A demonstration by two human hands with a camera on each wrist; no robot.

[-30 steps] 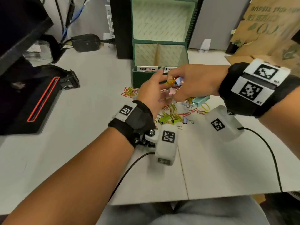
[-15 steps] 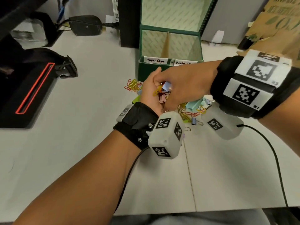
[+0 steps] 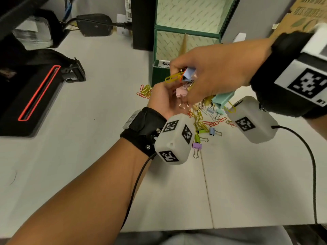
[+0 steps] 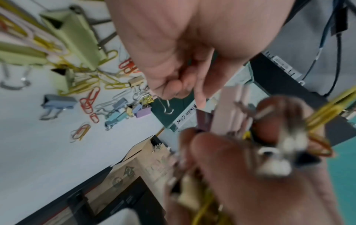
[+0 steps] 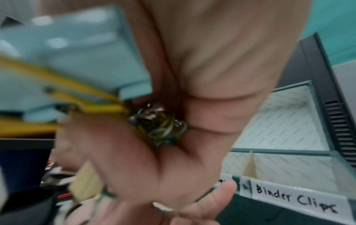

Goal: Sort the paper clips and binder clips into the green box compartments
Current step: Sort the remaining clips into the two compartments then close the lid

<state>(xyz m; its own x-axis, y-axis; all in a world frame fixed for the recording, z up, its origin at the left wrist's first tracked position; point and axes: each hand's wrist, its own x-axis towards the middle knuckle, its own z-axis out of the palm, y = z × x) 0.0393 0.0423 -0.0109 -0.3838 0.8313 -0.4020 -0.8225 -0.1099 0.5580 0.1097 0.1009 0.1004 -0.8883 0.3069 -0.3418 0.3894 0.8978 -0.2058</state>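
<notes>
Right hand point(image 3: 212, 75), raised since a second ago toward open green compartment box point(image 3: 187, 30), gripping mixed bundle of yellow wire paper clips and pastel binder clips point(image 3: 184, 76); left hand point(image 3: 164, 99) cupped, fingers half-curled beneath a pink binder clip point(image 3: 181, 92); remaining clips scattered on white desk point(image 3: 106, 121).

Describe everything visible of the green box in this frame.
The green box stands at the desk's far side, dark green outside, with a pale patterned lining. Its hinged lid stands open behind. A tan divider splits it into two compartments, both apparently empty. White handwritten labels on the front rim read "Binder Clips" and, partly hidden, "Pap". The right hand hovers before it.
</notes>
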